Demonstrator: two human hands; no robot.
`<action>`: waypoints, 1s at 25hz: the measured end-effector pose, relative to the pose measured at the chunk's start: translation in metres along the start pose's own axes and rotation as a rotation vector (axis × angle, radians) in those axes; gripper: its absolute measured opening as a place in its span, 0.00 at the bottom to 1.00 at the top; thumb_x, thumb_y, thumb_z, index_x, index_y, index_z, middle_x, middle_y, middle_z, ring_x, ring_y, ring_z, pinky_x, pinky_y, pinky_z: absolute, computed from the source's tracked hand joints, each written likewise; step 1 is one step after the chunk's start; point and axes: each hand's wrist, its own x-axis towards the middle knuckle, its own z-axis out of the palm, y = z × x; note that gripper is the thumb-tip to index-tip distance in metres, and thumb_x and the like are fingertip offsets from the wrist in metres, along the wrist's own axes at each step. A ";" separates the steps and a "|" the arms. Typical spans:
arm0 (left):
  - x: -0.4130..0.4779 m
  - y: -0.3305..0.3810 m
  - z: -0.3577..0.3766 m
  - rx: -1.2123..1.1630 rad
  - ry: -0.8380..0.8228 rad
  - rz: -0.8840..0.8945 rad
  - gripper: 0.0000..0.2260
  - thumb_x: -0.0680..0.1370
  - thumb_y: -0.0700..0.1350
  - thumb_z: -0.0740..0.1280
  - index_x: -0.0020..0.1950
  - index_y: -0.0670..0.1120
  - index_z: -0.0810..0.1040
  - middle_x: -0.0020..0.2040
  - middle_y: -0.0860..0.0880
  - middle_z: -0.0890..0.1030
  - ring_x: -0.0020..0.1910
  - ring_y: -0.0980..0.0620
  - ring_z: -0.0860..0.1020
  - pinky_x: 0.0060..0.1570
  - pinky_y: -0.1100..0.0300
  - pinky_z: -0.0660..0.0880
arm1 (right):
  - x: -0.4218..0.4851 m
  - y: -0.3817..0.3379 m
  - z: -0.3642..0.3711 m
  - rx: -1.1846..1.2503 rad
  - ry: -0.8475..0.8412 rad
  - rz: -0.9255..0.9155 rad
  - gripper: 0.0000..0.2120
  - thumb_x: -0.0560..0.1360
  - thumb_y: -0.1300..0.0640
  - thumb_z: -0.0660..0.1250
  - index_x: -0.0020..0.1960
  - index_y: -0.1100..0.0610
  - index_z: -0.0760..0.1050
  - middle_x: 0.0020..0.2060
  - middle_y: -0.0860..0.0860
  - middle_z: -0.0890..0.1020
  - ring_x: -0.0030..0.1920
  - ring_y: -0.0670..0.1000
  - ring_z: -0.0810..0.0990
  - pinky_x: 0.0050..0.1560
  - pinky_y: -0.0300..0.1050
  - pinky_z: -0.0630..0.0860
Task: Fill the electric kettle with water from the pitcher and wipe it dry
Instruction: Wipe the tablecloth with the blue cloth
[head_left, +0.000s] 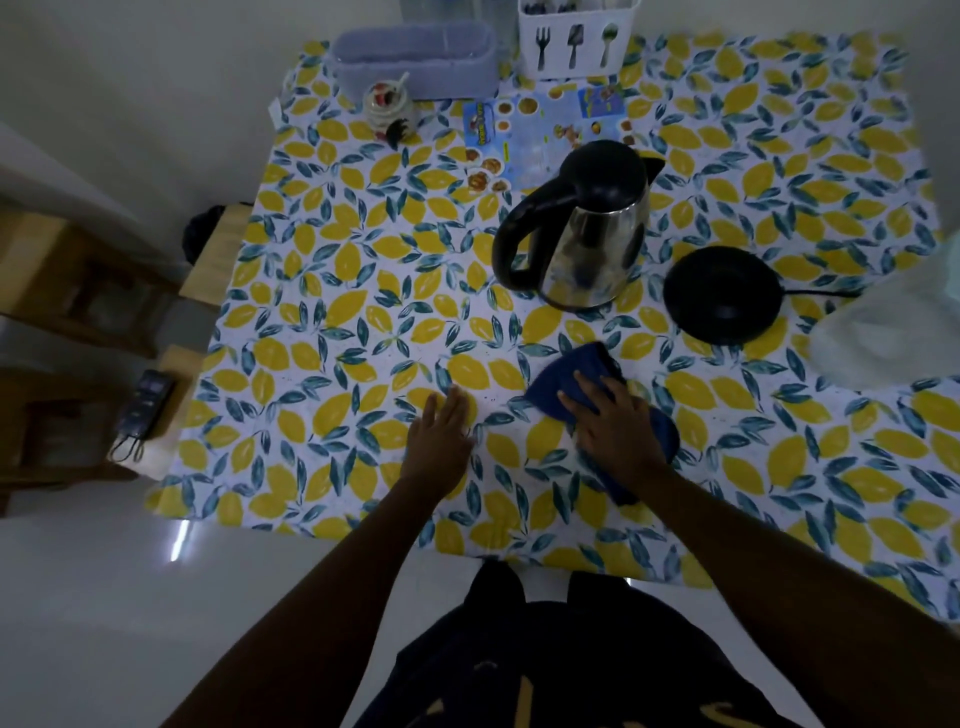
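My right hand (613, 421) covers mid of cloth (576, 374); can't tell fold under palm. Pitcher (883, 332) at right edge: blurred pale shape, cut off, water lvl unreadable. Cutlery box (576, 44) cut by top edge, contents unclear. Base (722, 296) cord runs behind pitcher. Kettle (592, 228) lid shut, inside unseen. Leaflet (545, 140) print too small.

On the table (322, 291), the kettle (587, 228) stands left of its base (722, 296), apart from it. Nearer you, your right hand (618, 421) lies on the cloth (576, 371); your left hand (441, 431) rests flat just left of it.
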 end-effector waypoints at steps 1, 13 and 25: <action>0.001 -0.001 0.000 0.001 -0.016 0.003 0.29 0.82 0.52 0.57 0.79 0.48 0.48 0.81 0.49 0.46 0.79 0.41 0.45 0.74 0.40 0.57 | 0.008 0.006 -0.003 0.021 -0.003 0.070 0.27 0.76 0.52 0.65 0.74 0.48 0.63 0.75 0.54 0.64 0.70 0.63 0.66 0.55 0.65 0.74; -0.001 0.001 0.002 -0.031 -0.013 -0.009 0.30 0.82 0.52 0.57 0.79 0.48 0.44 0.80 0.51 0.41 0.78 0.44 0.40 0.75 0.42 0.49 | -0.030 -0.039 0.011 -0.001 0.049 -0.195 0.26 0.74 0.48 0.67 0.71 0.47 0.68 0.72 0.53 0.70 0.67 0.62 0.72 0.53 0.61 0.76; -0.009 0.009 0.007 -0.055 -0.012 -0.014 0.30 0.82 0.50 0.57 0.79 0.49 0.44 0.80 0.50 0.40 0.78 0.42 0.40 0.75 0.41 0.50 | 0.034 -0.036 -0.015 0.076 0.038 0.219 0.28 0.78 0.53 0.60 0.76 0.49 0.56 0.78 0.55 0.55 0.72 0.64 0.59 0.61 0.67 0.66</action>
